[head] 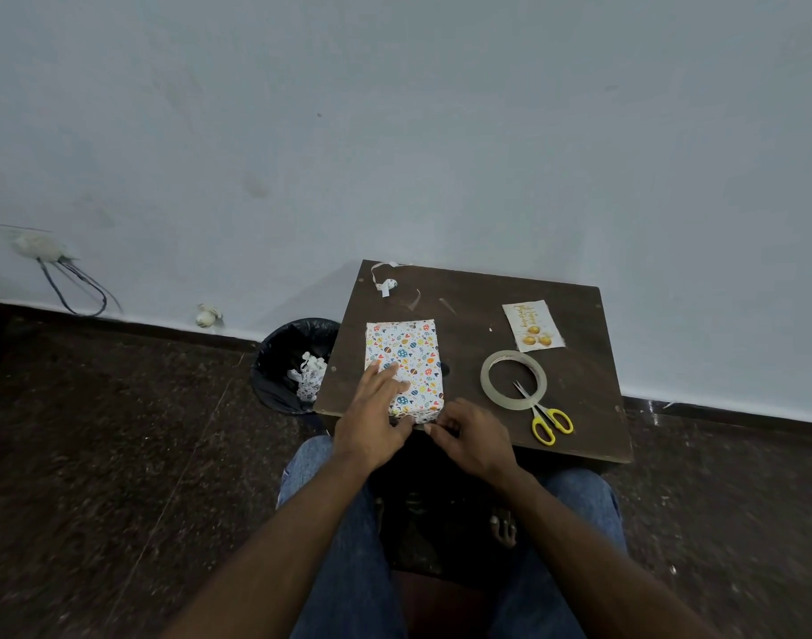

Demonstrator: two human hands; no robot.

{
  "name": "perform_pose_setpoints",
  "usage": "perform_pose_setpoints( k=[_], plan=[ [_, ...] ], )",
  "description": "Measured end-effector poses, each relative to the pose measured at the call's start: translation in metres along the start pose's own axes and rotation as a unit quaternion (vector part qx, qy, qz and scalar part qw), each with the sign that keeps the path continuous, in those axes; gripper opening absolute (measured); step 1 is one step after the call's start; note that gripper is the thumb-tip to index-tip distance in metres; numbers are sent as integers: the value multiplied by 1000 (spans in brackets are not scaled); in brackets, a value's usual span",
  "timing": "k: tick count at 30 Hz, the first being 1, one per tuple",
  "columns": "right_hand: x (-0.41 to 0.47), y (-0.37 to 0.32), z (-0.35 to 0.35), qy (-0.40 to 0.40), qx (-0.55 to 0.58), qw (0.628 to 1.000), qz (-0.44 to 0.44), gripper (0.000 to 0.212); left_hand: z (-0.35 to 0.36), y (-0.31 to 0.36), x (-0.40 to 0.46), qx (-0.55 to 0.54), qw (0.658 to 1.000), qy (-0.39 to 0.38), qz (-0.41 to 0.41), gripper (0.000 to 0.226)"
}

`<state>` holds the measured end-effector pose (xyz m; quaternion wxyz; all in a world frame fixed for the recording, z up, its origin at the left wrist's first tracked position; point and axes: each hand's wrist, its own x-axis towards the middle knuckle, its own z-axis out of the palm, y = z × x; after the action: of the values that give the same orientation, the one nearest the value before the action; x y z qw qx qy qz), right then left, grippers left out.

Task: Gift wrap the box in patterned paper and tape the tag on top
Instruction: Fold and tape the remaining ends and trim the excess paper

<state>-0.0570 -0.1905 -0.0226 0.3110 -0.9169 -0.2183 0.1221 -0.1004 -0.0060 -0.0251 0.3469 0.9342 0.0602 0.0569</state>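
The only writing in view stands on the tag [533, 326], a pale card lying near the far right corner of the tabletop [579, 408]. Gold cursive letters run along its left edge, beside printed gold balls; the script appears to say "Happy Birthday" but is too small to confirm.

The left hand [377, 410] covers the near left part of the wrapped box [406, 357], and the right hand [471, 438] hides its near edge, so the paper fold there cannot be read. The gold lettering on the tag [533, 326] is too small to read. The table [579, 315] hides part of the bin [281, 362]. Both forearms run off the bottom edge.
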Motion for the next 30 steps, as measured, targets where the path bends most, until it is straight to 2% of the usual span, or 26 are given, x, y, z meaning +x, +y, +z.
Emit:
perform_pose_setpoints(
  k=[7, 15, 22, 30],
  plan=[
    [1, -7, 10, 53, -12, 997, 57, 29, 1, -1, 0, -1, 1000, 3, 5, 41],
    [0, -11, 13, 85, -27, 993, 76, 33, 2, -3, 0, 10, 1000, -3, 0, 41],
    [0, -3, 6, 56, -10, 997, 54, 24, 4, 6, 0, 41, 998, 5, -38, 54],
    [-2, 1, 0, 24, 9, 999, 28, 8, 6, 10, -1, 89, 995, 15, -38, 45]
  ],
)
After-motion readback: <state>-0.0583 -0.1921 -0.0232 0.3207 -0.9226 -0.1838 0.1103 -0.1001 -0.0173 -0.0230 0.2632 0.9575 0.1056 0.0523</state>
